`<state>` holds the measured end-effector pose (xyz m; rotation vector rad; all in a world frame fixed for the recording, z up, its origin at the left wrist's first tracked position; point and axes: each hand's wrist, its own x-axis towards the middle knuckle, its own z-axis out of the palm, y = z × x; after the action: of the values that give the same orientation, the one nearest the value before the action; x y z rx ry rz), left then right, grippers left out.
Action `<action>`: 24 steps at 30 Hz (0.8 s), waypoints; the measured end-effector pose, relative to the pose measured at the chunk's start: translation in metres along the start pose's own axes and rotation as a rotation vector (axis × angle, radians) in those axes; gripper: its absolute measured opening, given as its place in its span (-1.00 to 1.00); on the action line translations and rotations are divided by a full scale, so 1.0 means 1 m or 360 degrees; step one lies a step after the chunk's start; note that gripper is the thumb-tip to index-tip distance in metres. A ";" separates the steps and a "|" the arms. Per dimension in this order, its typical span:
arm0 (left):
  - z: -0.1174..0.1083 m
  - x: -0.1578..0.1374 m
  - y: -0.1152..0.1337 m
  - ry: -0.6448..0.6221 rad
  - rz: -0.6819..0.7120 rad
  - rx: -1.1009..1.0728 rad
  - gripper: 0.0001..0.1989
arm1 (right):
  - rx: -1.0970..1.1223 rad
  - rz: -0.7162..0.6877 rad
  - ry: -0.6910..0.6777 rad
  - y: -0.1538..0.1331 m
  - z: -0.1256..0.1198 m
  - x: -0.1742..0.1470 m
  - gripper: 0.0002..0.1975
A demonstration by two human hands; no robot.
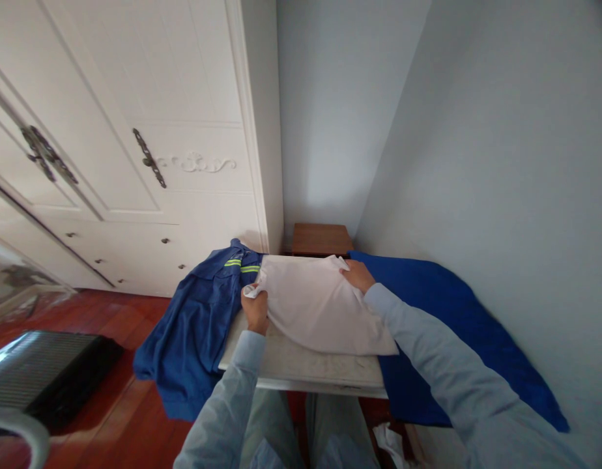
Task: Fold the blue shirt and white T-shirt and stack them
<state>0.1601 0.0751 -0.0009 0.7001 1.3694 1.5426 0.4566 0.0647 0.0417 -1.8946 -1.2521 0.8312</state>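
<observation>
A pale pinkish-white cloth (320,306) is spread over the white table (311,374), its near edge curving toward me. My left hand (255,309) is closed on its left corner, where the fabric bunches up. At the far right edge, my right hand (358,275) pinches another part of the cloth. Beside my left hand, a dark blue garment with yellow-green stripes (198,326) hangs over the table's left side. A bright blue cloth (428,306) lies under my right forearm and drapes off the right side.
A white wardrobe (208,215) stands at the left, ahead of me. A brown wooden stand (320,238) sits in the wall corner. On the red floor at left lies a black ribbed case (57,371). Crumpled white material (389,443) is below the table.
</observation>
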 end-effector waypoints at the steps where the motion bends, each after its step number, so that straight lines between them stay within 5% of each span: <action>1: 0.003 -0.002 0.003 0.0002 0.0045 -0.0014 -0.63 | -0.0086 -0.0025 0.0034 -0.007 -0.006 -0.005 -0.88; 7: 0.033 -0.027 0.025 -0.0324 0.0114 -0.0117 -0.44 | -0.0987 -0.0323 0.0254 -0.042 -0.067 -0.056 -0.79; 10: 0.059 -0.047 0.036 -0.0536 0.0035 -0.0173 -0.42 | -0.1134 -0.0346 0.0386 -0.046 -0.113 -0.093 -0.76; 16: 0.130 -0.099 0.044 -0.1081 -0.0199 -0.0229 -0.40 | -0.0775 -0.0140 0.0720 -0.008 -0.187 -0.193 -0.66; 20: 0.176 -0.132 0.028 -0.1418 -0.0451 -0.0125 -0.37 | -0.0254 0.0122 0.0986 0.032 -0.194 -0.255 -0.47; 24: 0.221 -0.148 0.013 -0.1664 -0.0525 -0.0022 -0.35 | 0.0130 0.0297 0.1213 0.056 -0.191 -0.281 -0.44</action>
<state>0.4104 0.0394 0.0833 1.0066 0.6192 0.7048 0.5478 -0.2533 0.1351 -1.9913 -0.5700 0.1834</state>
